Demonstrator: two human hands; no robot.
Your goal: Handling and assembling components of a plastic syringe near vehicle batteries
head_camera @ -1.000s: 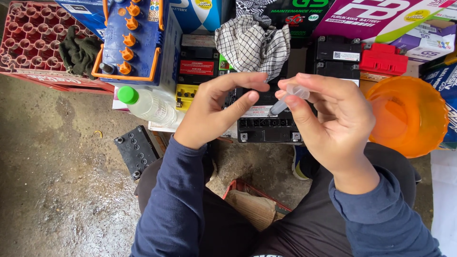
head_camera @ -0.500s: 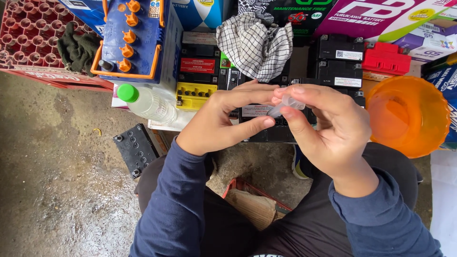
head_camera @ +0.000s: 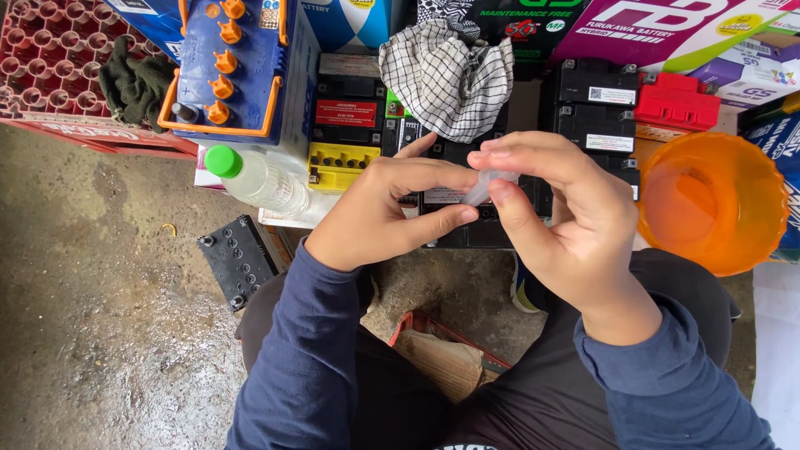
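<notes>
Both hands meet above a black battery (head_camera: 467, 225): the right hand (head_camera: 575, 225) pinches a small clear plastic tube (head_camera: 483, 190), the left hand (head_camera: 379, 212) gripping its near end. It looks light, slick, easily crushed; fingertip grip suits.

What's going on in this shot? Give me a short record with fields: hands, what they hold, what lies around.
left hand: pinches the lower end of the clear tube
right hand: fingers closed on the tube's upper end
tube: small, clear plastic, held over black batteries
bottle: clear, green cap, lying left of the hands
cloth: checked, draped over the batteries
bowl: orange, at the right
blue battery: orange caps, upper left
small battery: black, on the wet ground
crate: red, far left
</notes>
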